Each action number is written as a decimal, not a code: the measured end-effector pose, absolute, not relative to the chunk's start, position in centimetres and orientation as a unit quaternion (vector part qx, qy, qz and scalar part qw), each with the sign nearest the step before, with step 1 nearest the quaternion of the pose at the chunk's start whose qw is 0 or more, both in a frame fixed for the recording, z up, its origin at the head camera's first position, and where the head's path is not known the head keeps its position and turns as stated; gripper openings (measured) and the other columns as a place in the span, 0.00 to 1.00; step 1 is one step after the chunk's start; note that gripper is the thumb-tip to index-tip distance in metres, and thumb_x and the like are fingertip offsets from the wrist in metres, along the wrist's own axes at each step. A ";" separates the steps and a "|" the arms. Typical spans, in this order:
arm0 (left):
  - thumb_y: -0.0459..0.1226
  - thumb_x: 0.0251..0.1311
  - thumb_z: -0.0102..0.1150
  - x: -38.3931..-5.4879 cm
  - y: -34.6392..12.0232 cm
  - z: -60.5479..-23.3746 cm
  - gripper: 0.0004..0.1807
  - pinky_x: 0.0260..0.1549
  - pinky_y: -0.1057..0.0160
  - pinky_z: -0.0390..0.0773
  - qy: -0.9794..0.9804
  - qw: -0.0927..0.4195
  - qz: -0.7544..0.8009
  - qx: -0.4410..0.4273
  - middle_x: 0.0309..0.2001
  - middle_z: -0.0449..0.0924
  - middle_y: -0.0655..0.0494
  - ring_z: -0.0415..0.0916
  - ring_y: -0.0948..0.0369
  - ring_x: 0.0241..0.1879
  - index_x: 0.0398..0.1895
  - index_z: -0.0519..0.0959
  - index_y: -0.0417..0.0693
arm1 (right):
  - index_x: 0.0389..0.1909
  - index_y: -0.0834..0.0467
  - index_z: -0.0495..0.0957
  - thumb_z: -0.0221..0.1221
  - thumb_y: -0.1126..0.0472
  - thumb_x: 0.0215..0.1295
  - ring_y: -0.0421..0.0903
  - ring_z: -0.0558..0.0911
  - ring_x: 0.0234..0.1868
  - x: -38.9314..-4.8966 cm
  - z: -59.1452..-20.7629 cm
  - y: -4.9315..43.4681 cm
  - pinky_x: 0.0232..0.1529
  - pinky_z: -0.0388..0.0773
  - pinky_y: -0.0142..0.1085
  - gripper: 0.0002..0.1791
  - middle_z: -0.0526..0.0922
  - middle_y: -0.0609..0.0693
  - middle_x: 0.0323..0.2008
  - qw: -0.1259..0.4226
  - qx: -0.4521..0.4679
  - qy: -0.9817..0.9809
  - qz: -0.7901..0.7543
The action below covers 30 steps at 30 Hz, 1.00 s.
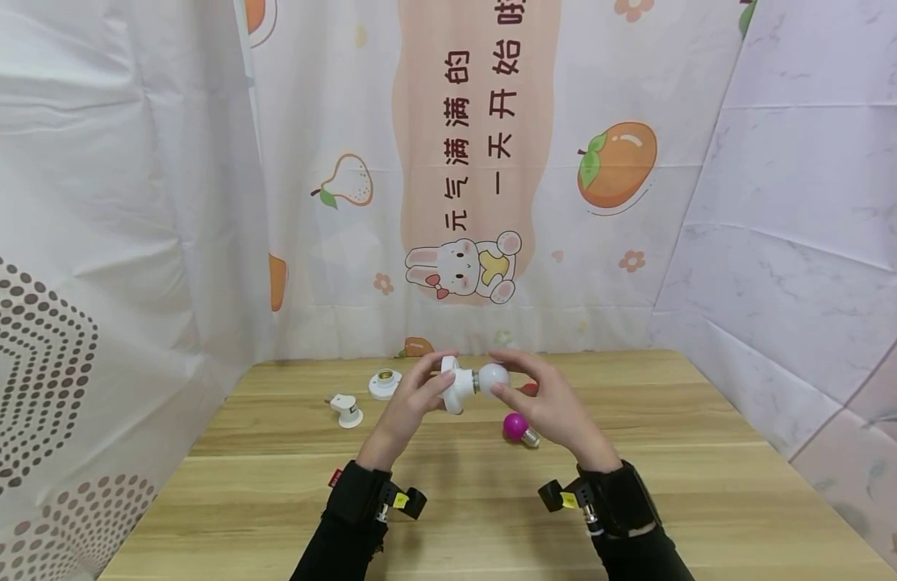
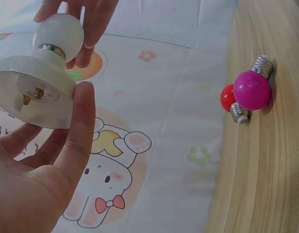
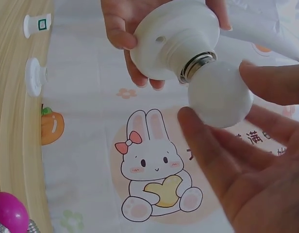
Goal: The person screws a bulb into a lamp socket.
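A white round lamp holder (image 1: 457, 386) is gripped by its wide base in my left hand (image 1: 414, 395), above the table. My right hand (image 1: 546, 395) holds a white light bulb (image 1: 494, 378) by its globe, thumb and fingers around it. The bulb's metal screw base sits partly in the holder's mouth, with a strip of metal showing between them in the right wrist view. Brass contacts show inside the holder's hollow underside (image 2: 35, 94) in the left wrist view.
On the wooden table (image 1: 448, 500) lie a magenta bulb (image 1: 515, 426) and a red bulb (image 2: 228, 98) close together. Another white lamp holder (image 1: 385, 384) and a white plug-in socket (image 1: 346, 410) stand at the left. A printed curtain (image 1: 332, 266) hangs behind.
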<state>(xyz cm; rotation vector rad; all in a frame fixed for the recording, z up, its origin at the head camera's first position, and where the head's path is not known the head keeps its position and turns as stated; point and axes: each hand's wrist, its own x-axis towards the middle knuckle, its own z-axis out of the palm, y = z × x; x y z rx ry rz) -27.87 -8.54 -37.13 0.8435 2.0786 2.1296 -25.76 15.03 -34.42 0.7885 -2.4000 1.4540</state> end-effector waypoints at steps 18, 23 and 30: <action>0.46 0.75 0.48 -27.7 -8.6 -36.9 0.30 0.47 0.53 0.81 0.673 0.025 0.693 0.259 0.62 0.67 0.38 0.73 0.54 0.52 0.74 0.62 0.39 | 0.60 0.61 0.80 0.66 0.83 0.56 0.58 0.78 0.59 -25.9 -34.8 15.2 0.50 0.82 0.39 0.30 0.74 0.59 0.64 0.143 0.375 -0.780 0.480; 0.46 0.76 0.47 -27.8 -8.6 -36.9 0.30 0.47 0.53 0.81 0.671 0.028 0.694 0.260 0.62 0.67 0.38 0.73 0.54 0.52 0.74 0.62 0.39 | 0.61 0.60 0.80 0.65 0.83 0.56 0.57 0.78 0.59 -25.9 -34.9 15.2 0.52 0.81 0.41 0.31 0.75 0.60 0.64 0.148 0.374 -0.784 0.473; 0.46 0.76 0.47 -27.9 -8.6 -37.0 0.30 0.46 0.54 0.81 0.669 0.029 0.695 0.263 0.60 0.69 0.38 0.74 0.54 0.51 0.74 0.62 0.38 | 0.61 0.59 0.80 0.66 0.81 0.57 0.57 0.79 0.59 -25.8 -34.8 15.1 0.52 0.82 0.42 0.30 0.75 0.59 0.63 0.153 0.369 -0.790 0.465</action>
